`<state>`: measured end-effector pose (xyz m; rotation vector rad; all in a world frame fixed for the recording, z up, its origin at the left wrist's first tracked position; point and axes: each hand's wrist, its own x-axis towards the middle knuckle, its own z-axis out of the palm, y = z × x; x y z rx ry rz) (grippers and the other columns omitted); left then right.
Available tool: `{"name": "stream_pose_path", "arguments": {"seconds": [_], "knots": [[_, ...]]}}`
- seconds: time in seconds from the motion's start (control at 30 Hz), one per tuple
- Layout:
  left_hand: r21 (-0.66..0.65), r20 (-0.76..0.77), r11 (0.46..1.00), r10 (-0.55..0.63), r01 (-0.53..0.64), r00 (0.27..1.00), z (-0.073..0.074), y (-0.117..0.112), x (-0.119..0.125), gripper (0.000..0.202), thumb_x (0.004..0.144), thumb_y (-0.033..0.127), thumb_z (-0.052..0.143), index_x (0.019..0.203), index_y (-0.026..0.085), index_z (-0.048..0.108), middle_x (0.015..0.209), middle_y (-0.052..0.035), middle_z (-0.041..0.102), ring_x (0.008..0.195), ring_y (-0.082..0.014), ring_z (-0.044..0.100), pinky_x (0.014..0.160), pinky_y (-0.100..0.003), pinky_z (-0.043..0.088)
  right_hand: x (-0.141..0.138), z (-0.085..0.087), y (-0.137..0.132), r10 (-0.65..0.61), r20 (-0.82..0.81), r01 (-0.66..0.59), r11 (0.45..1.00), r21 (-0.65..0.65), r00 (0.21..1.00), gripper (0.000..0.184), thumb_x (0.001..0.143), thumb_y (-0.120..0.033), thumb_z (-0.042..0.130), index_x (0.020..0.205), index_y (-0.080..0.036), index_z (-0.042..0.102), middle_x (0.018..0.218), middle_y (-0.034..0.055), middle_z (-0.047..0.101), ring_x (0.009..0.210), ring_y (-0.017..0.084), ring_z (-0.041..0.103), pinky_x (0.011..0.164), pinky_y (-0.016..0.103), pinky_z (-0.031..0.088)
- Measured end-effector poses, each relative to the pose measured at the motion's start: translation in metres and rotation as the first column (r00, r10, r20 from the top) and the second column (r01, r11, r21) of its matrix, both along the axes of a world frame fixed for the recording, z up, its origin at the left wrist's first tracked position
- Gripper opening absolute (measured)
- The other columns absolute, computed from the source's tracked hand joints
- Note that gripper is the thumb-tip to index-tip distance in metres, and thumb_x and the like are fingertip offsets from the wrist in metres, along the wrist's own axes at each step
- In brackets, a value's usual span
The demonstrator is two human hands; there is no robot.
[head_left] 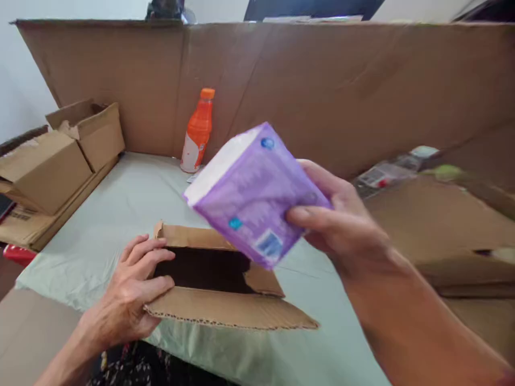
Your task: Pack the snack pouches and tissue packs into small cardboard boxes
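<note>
Our right hand (pixel 341 214) is gripping the purple packet (pixel 261 198) by its right end, the thumb pressing on its front face; we are holding it tilted above the open cardboard box (pixel 225 306). Our left hand (pixel 129 287) is clasping the box's left end, its fingers curling over the opening.

We are judging the right flap (pixel 263 279) the likeliest trouble: it is covering part of the opening, so a packet coming down there could be snagging on it or bending it. The slant is adding to that, as a low corner could be striking first. Because we are steadying only the left end, a push on the right could be twisting the box, which is sitting close to the near edge of the table (pixel 322 300). Squeezing harder could be crumpling the soft-looking packet. The orange bottle (pixel 200 126) is standing apart, farther off.
</note>
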<state>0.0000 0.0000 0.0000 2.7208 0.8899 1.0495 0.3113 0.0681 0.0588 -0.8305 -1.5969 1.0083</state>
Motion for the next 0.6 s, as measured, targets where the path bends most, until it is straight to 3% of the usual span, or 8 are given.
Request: {"name": "stream_pose_path", "arguments": {"seconds": [0.1,0.23,0.4,0.6], "knots": [[0.03,0.023,0.999,0.039,-0.04,0.999,-0.004,-0.001,0.003,0.022,0.081,0.007,0.056,0.09,0.02,0.071,0.12,-0.0107,0.067,0.131,-0.0297,0.055,0.112,-0.056,0.041,0.008,0.009,-0.031,-0.131,0.374,0.063,0.98,0.189,0.918,0.055,0.076,-0.037,0.084,0.128,-0.031,0.068,0.112,0.002,0.074,0.082,0.017,0.069,0.065,0.026,0.057],[0.032,0.044,0.997,0.064,-0.065,0.997,-0.009,-0.006,0.005,0.016,0.084,0.009,0.06,0.088,0.019,0.072,0.124,-0.0125,0.066,0.133,-0.0308,0.053,0.111,-0.058,0.043,0.008,0.012,-0.053,-0.189,0.684,-0.137,0.909,0.393,0.705,0.051,0.079,-0.023,0.077,0.129,-0.026,0.067,0.122,0.0079,0.073,0.103,0.024,0.071,0.085,0.036,0.061],[0.0,0.051,0.998,0.064,-0.065,0.997,-0.012,-0.009,0.006,0.015,0.082,0.007,0.062,0.087,0.018,0.072,0.131,-0.0138,0.063,0.135,-0.0311,0.05,0.108,-0.056,0.048,0.003,0.017,-0.057,-0.227,0.801,-0.254,0.87,0.422,0.554,0.054,0.082,-0.023,0.071,0.136,-0.027,0.065,0.134,0.0117,0.067,0.113,0.03,0.071,0.09,0.044,0.062],[-0.016,0.053,0.998,0.055,-0.054,0.997,-0.01,-0.009,0.008,0.016,0.083,0.008,0.062,0.087,0.018,0.073,0.133,-0.0139,0.063,0.135,-0.0299,0.051,0.107,-0.052,0.049,-0.001,0.042,-0.063,-0.299,0.821,-0.395,0.763,0.512,0.486,0.046,0.087,-0.019,0.062,0.132,-0.029,0.063,0.128,0.0112,0.07,0.112,0.032,0.071,0.086,0.046,0.064]]}}
